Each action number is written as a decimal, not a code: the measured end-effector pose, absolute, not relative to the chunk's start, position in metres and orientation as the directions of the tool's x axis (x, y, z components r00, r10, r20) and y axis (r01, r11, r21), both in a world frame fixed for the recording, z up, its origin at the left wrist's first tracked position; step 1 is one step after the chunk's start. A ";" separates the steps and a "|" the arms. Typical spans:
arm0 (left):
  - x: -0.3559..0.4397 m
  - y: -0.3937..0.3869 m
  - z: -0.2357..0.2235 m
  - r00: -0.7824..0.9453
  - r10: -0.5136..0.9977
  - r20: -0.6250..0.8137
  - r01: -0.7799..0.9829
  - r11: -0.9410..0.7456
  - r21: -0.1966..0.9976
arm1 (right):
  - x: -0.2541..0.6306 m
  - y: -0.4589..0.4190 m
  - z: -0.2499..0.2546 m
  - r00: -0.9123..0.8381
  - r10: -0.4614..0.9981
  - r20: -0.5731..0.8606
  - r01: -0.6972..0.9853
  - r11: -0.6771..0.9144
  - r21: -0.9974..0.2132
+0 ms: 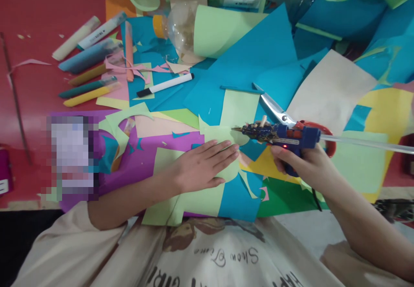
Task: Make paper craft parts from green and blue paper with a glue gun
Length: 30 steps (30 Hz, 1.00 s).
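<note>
My right hand [300, 162] is closed around the handle of a blue hot glue gun [291, 138]. A red light glows on the gun, and a clear glue stick [365, 143] sticks out of its back end. The gun's nozzle points left, over a light green paper piece [215, 132]. My left hand [207, 162] lies flat on that paper with its fingers stretched out, just below the nozzle. Whether the nozzle touches the paper, I cannot tell. Behind the gun lies a pair of scissors [274, 106] with red handles, partly hidden by it.
Several markers [87, 56] lie at the left, and a black-and-white marker [164, 85] in the middle. A plastic bottle [183, 26] wrapped in green paper lies at the back. Blue paper [239, 54], purple paper [142, 157] and scraps cover the red table [32, 93]. A blurred-out object [73, 153] is at left.
</note>
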State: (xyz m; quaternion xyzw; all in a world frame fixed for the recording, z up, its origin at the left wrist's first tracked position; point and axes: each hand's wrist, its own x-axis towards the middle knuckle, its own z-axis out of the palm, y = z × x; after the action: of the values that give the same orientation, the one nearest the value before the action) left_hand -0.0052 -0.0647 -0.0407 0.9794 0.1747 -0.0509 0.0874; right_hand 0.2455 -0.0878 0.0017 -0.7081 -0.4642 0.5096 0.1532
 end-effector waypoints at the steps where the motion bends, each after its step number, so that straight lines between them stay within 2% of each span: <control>1: -0.005 -0.065 -0.041 0.934 0.334 -0.125 0.351 -0.923 0.159 | 0.244 -0.087 0.001 0.044 0.818 -0.573 0.511 -0.511 -0.691; 9: -0.005 -0.066 -0.044 0.934 0.349 -0.074 0.357 -0.916 0.183 | 0.227 -0.079 -0.004 -0.015 0.839 -0.543 0.572 -0.438 -0.693; 14: -0.005 -0.067 -0.046 0.933 0.355 -0.067 0.361 -0.910 0.202 | 0.221 -0.077 -0.004 -0.068 0.849 -0.524 0.552 -0.405 -0.729; 19: -0.006 -0.066 -0.044 0.936 0.339 -0.092 0.350 -0.919 0.182 | 0.237 -0.086 -0.002 0.020 0.817 -0.577 0.514 -0.503 -0.695; 27: -0.006 -0.066 -0.045 0.936 0.340 -0.090 0.350 -0.924 0.154 | 0.277 -0.101 0.015 0.232 0.819 -0.525 0.372 -0.573 -0.730; 30: -0.006 -0.065 -0.045 0.939 0.336 -0.075 0.344 -0.928 0.144 | 0.298 -0.107 0.016 0.325 0.768 -0.552 0.264 -0.634 -0.726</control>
State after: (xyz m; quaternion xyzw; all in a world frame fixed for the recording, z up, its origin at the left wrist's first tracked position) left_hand -0.0062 -0.0652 -0.0450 0.9815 0.1733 -0.0246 0.0778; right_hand 0.2978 -0.1069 0.0158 -0.7695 -0.3352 0.4744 0.2653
